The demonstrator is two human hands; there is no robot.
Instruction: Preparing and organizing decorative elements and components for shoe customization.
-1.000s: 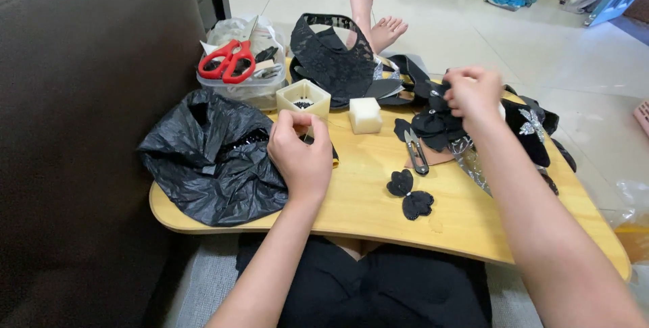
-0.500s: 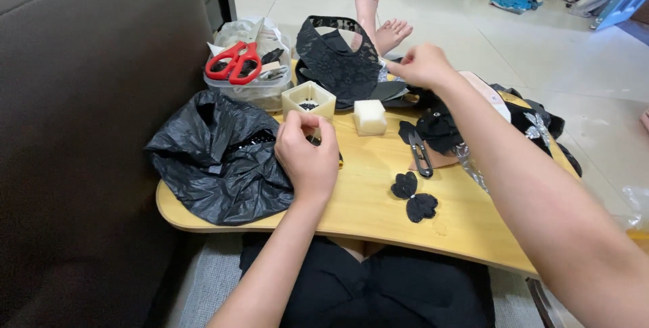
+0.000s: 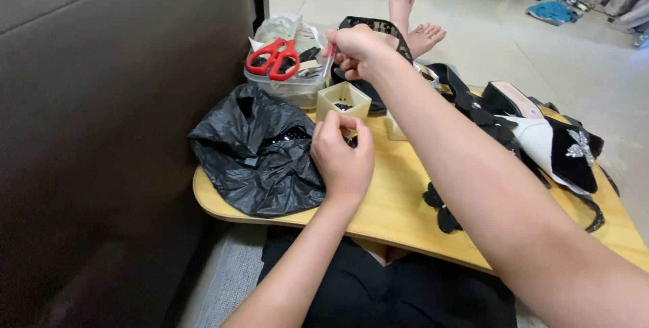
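Right hand (image 3: 355, 51) sits pinched shut at upper centre, fingers together on something too small to tell, just beside the clear tub (image 3: 287, 85) with red scissors (image 3: 272, 58). Left hand (image 3: 343, 156) is pinched closed mid-frame, below the small cream box (image 3: 343, 100), touching the black bag (image 3: 260, 156) on the tabletop (image 3: 399, 199).

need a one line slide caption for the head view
Right hand reaches by the clear tub with red scissors; left hand rests beside a black bag.
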